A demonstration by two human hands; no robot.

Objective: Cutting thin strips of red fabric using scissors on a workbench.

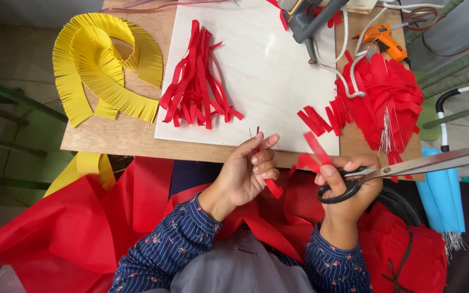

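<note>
1. Holding a red paper strip [271,187] in my left hand [248,173], I have my fingers curled and pinched on it; its long axis runs from about 11 o'clock, near my fingertips, down to 5 o'clock, where its free end pokes out below my palm.
2. My right hand [348,187] is clenched through the black handles of the scissors [408,165], and my thumb also presses a second red strip [315,154] against them.
3. That second strip stands up from my thumb toward 11 o'clock, with a bent tail going off toward 9 o'clock.
4. The scissors' long axis lies nearly level, blades pointing to 3 o'clock and slightly up; the blades look closed together, reaching past the table's right corner.
5. Both hands sit just off the near edge of the wooden table [126,138], over the red sheet [82,228] on my lap.
6. At 12 o'clock from my hands lies the white board [267,65], mostly bare in its middle.
7. A bundle of red strips [196,81] lies at 11 o'clock, pointing roughly 12 to 6.
8. Short cut red pieces [324,116] lie at 1 o'clock, beside a red fringed flower [389,103] and an orange glue gun [384,38].
9. Yellow fringed bands [101,65] curl at 10 o'clock, well apart from my hands.
</note>
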